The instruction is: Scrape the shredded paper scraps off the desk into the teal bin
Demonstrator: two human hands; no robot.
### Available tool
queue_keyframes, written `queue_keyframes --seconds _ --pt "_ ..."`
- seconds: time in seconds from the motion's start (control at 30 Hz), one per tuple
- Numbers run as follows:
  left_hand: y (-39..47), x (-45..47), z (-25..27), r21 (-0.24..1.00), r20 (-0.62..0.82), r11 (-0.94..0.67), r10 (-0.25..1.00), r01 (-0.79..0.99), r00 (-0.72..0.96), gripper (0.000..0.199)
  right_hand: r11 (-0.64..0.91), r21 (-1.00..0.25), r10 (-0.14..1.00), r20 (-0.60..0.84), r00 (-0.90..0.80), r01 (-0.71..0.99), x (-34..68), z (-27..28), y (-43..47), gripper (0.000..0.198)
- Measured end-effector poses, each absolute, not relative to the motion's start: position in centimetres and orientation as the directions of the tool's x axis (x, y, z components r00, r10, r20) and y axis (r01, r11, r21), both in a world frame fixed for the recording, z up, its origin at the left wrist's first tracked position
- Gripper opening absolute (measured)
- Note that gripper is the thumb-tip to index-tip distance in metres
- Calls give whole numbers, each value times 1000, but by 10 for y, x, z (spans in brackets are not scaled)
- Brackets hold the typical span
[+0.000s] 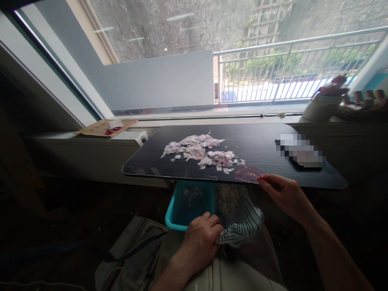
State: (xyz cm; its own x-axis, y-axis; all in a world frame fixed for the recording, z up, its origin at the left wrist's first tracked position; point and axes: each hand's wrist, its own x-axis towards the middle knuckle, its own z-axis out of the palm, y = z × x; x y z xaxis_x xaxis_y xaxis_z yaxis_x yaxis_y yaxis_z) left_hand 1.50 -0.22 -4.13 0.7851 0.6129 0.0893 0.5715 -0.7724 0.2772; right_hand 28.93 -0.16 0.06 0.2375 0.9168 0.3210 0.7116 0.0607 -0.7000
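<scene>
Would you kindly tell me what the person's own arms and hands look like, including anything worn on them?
The left hand and right hand are ungloved. The left forearm and right forearm show no sleeves within view. I can make out no watch, bracelet or ring.

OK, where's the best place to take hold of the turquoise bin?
Probably the left rim of the turquoise bin, approached from the left: that raised edge is bare, while the left hand and patterned bag crowd its right side, and the table hides its far end.
</scene>
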Motion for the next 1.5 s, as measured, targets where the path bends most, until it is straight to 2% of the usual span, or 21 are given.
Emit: queue_keyframes --seconds 0.23,0.43,0.63,0.8,0.93,1.13,1.5 --pt "-2 15 -41 281 92 -777 606 563 790 5 75 -670 886 385 259 739 286 3 22 29" --pt "-3 15 -42 284 95 -777 605 561 790 6 43 -591 920 338 199 806 279 14 25 29" --pt "-3 14 -41 292 101 -776 606 558 789 7 76 -599 914 360 184 797 275 16 24 29" --pt "-3 14 -41 293 101 -776 606 559 789 6 21 -588 910 346 228 809 277 17 25 28" --pt "-4 14 -41 297 108 -777 605 555 789 6 79 -620 929 330 169 780 275 17 22 29" --pt "-4 15 -42 293 106 -776 607 559 787 6 74 -608 945 297 140 791 276 19 16 29" --pt "-3 14 -42 277 83 -778 604 564 792 9 56 -561 911 368 188 826 276 19 36 32"
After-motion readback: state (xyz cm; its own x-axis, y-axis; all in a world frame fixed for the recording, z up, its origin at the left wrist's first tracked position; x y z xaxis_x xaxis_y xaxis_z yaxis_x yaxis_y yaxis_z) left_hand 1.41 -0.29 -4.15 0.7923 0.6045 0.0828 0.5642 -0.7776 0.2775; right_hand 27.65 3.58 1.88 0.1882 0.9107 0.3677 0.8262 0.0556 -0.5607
